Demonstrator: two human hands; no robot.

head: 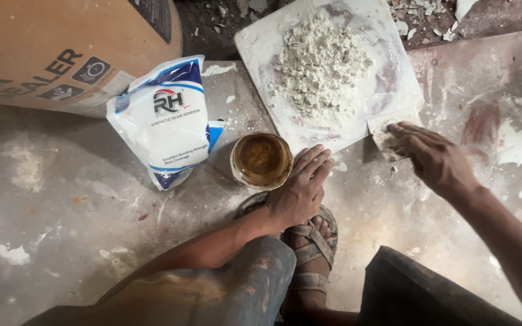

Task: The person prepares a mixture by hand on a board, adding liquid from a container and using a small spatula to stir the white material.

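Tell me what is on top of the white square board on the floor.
On the white square board lies a heap of crumbly white powder lumps. The surface beneath the heap is hidden. The right hand presses a flat scraper blade at its near corner.

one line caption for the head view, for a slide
Crouched on a stained floor, right hand presses a putty knife beside white powder on a board; left hand rests by a tin.

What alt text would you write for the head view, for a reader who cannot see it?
A squatting person's right hand presses a scraper at the edge of a white board piled with pale crumbly powder. The left hand rests beside an open tin of brown liquid, near a white-and-blue pouch.
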